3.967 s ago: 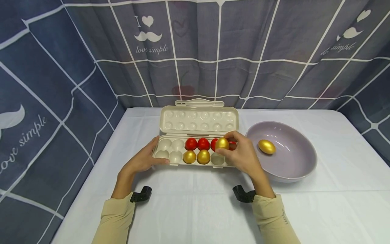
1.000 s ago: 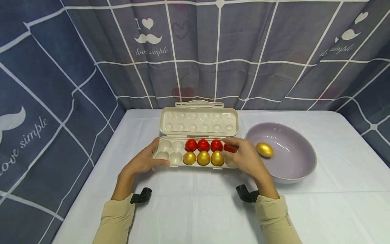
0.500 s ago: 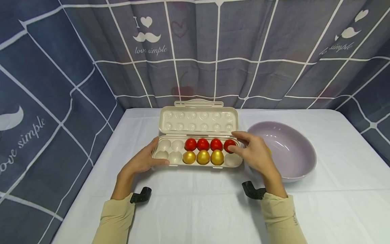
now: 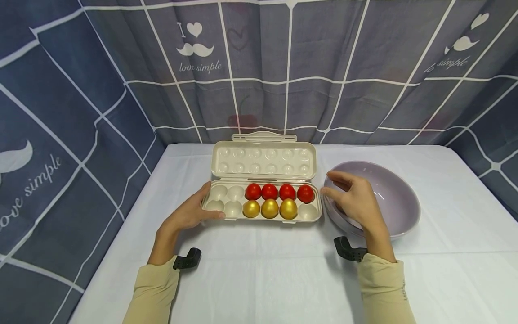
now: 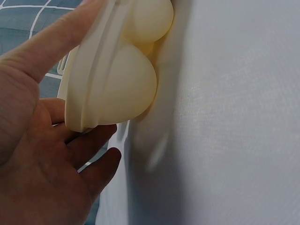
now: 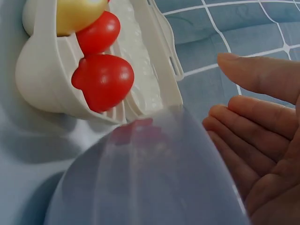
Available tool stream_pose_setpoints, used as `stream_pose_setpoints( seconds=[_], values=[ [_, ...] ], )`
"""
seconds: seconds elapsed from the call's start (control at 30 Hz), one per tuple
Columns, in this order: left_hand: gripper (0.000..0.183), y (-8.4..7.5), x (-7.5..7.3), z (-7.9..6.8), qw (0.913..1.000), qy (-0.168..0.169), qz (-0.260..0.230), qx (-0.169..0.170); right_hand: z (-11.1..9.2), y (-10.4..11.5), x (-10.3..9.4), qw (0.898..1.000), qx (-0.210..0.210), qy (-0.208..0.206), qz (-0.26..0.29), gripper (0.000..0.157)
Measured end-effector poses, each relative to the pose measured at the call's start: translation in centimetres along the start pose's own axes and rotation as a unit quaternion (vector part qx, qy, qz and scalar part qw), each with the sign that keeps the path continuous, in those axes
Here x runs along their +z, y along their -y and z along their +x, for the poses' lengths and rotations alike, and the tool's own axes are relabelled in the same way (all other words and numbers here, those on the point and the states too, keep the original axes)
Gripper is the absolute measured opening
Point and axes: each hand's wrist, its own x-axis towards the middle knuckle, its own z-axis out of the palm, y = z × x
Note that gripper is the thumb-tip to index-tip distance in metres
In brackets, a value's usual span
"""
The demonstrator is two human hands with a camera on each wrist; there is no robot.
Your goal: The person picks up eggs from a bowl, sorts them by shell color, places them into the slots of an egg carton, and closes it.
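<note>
A cream plastic egg box (image 4: 264,159) stands with its lid up in the middle of the table. Several red eggs (image 4: 269,191) fill the right part of its back row; three golden eggs (image 4: 270,209) sit in the front row. My left hand (image 4: 190,209) grips the box's left end between thumb and fingers, as the left wrist view (image 5: 56,140) also shows. Over the left side of a mauve bowl (image 4: 394,198) hovers my right hand (image 4: 356,195), fingers spread from the thumb, holding nothing. The golden egg seen earlier in the bowl is hidden behind this hand.
A white cloth (image 4: 259,270) covers the table. Behind it and to the left hangs a blue-grey checked curtain (image 4: 259,67). The bowl stands close to the box's right end; its wall (image 6: 154,183) looms large in the right wrist view.
My right hand set a golden egg into the front row, let go, and moved right to the bowl. My left hand has stayed on the egg box's left end.
</note>
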Motion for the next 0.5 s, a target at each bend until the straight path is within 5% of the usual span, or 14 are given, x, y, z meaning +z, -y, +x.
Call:
stream_pose_setpoints(
  seconds=[0.5],
  values=[
    [0.105,0.0,0.0,0.1,1.0,0.001,-0.002,0.005,-0.3,-0.7,-1.5,1.0,0.013,0.004,-0.026,0.045]
  ],
)
